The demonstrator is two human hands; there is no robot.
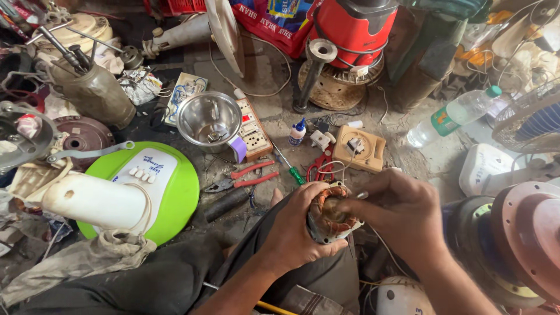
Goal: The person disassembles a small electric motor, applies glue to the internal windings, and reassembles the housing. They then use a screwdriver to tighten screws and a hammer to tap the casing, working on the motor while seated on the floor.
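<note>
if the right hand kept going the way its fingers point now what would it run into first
The right hand points left, fingertips already at the copper-wound motor stator held by the left hand. It would meet that stator first, then probably the left hand's fingers; depth is unclear.

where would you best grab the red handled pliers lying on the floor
Take the pliers by the two red handles, which point right and slightly up, splayed a little apart. Come from above on the handle end, near the green screwdriver: the dark jaws on the left lie close to the green fan base. A squeeze over both handles should close them.
</note>
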